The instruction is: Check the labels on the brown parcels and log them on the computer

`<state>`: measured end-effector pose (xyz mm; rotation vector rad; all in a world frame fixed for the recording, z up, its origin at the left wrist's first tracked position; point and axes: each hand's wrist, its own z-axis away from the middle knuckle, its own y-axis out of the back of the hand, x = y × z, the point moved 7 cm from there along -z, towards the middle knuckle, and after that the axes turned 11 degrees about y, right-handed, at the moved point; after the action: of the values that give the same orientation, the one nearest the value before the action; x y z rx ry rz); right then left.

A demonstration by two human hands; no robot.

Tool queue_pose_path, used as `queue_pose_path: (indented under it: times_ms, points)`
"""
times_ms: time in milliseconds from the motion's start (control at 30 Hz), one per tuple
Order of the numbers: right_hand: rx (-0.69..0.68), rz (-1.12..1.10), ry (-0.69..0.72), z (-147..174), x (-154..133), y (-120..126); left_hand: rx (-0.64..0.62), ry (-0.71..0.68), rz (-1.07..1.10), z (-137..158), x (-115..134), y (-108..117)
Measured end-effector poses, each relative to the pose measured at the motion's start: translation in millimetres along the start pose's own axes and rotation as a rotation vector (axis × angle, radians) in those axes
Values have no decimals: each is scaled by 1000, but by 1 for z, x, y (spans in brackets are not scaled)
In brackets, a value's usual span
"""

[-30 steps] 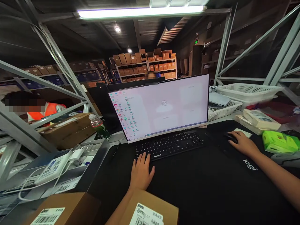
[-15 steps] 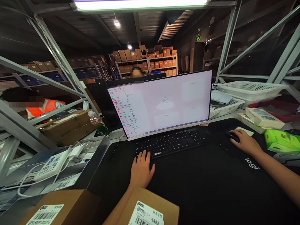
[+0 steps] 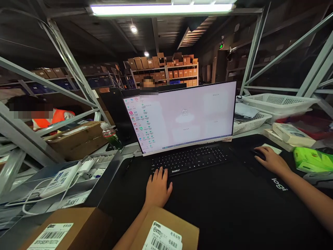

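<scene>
My left hand (image 3: 158,187) lies flat with its fingers apart, fingertips at the lower left edge of the black keyboard (image 3: 192,160). To the right, my right hand (image 3: 272,160) curls over a dark computer mouse (image 3: 258,152), which is mostly hidden beneath it. Behind the keyboard stands a monitor (image 3: 192,114) showing a pale desktop with icons along its left side. Below my left hand, a brown cardboard box (image 3: 179,222) with a white barcode label covers part of my forearm. Under everything spreads a black desk mat (image 3: 221,208) with "logi" printed on it.
Another labelled box (image 3: 85,222) sits at the lower left, beside a grey tray (image 3: 114,166) with a cable and white packages. A bottle (image 3: 110,135) stands left of the monitor. White baskets (image 3: 281,100) and a green pack (image 3: 312,159) are at right. Two other people are beyond the desk.
The view has tilted up slightly, so the background sits a little lower and further right. Both hands keep their places. The person behind the monitor has shifted slightly left.
</scene>
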<state>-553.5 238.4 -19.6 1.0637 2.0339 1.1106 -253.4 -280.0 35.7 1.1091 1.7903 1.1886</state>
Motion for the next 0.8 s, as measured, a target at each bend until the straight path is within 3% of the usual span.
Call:
queue_pose_path:
  times_ms: [500, 800]
  points:
    - [157, -105, 100, -6, 1, -5, -4, -2, -26, 0, 0, 1]
    - [106, -74, 26, -3, -12, 7, 31, -15, -32, -3, 0, -3]
